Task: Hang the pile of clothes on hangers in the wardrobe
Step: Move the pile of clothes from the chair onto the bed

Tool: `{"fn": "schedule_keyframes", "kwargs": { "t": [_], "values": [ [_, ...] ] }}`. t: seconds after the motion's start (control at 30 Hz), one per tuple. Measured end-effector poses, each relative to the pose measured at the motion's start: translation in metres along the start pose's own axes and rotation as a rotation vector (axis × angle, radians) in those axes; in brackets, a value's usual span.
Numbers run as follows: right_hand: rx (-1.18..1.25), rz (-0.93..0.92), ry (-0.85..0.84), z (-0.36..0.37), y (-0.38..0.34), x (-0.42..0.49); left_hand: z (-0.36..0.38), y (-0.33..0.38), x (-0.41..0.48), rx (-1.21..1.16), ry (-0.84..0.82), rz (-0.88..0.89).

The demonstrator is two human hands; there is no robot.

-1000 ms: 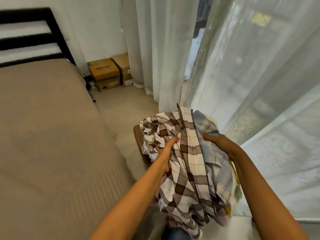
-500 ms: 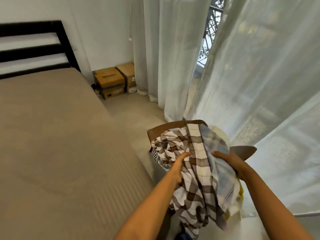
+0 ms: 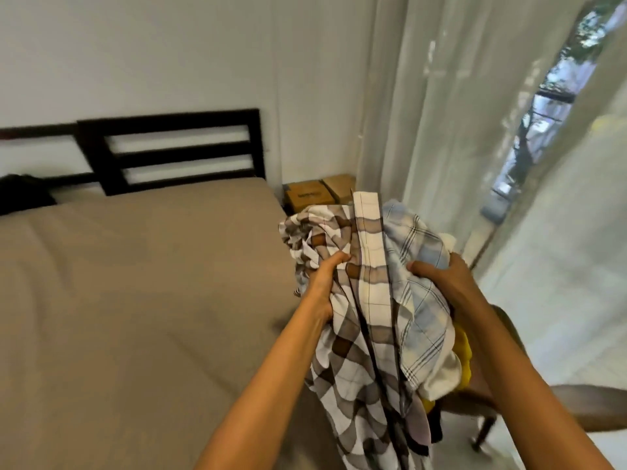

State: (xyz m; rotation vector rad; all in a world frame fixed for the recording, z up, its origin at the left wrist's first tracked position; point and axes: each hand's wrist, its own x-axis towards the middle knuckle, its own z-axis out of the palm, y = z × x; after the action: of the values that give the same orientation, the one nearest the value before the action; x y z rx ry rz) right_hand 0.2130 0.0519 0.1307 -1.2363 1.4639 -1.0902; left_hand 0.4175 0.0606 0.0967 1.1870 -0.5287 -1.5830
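Tan sheeting covers the bed (image 3: 118,300), the biggest thing in view, spreading from 7 to 10 o'clock. Sheer white curtains (image 3: 424,113) hang from 12 round to 3 o'clock, parted at 2 o'clock where greenery shows through the gap. A dark slatted headboard (image 3: 176,147) stands against the pale wall at 10 o'clock, with a dark bundle (image 3: 20,195) at the bed's far left edge, too blurred to name.

The pile of clothes (image 3: 366,300) is held up in the air at 5 o'clock, off the bed and above a brown wooden chair (image 3: 593,408) at 4 o'clock. A brown-checked shirt (image 3: 342,361) hangs down on the pile's 9 o'clock side, a blue-checked shirt (image 3: 420,300) lies on its 3 o'clock side, and a yellow garment (image 3: 463,354) peeps out beneath.

Two cardboard boxes (image 3: 307,195) sit on the floor in the corner just past the pile at 12 o'clock, touching side by side. Their flaps look closed and nothing inside them can be seen.

The left hand (image 3: 325,283) clutches the brown-checked cloth, thumb on top. The right hand (image 3: 441,279) grasps the blue-checked side the same way, both arms reaching in from 6 o'clock
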Motion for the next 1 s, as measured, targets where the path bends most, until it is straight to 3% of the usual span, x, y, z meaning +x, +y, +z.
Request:
{"fn": "schedule_keyframes", "kwargs": {
  "t": [0.33, 0.57, 0.73, 0.9, 1.0],
  "values": [
    [0.136, -0.404, -0.234, 0.19, -0.138, 0.063, -0.124, 0.182, -0.001, -0.171, 0.183, 0.456],
    [0.34, -0.541, -0.435, 0.319, -0.154, 0.115, -0.217, 0.261, 0.036, -0.084, 0.407, 0.71],
    [0.309, -0.435, -0.564, 0.403, -0.071, 0.148, -0.301, 0.227, 0.082, 0.091, 0.588, 0.587],
    [-0.098, -0.18, -0.721, 0.468, 0.086, 0.164, -0.397, 0.104, 0.145, 0.295, 0.693, 0.228],
    [-0.437, -0.132, -0.807, 0.483, 0.143, 0.152, -0.44, 0.008, 0.174, 0.571, 0.822, -0.012]
  ]
}}
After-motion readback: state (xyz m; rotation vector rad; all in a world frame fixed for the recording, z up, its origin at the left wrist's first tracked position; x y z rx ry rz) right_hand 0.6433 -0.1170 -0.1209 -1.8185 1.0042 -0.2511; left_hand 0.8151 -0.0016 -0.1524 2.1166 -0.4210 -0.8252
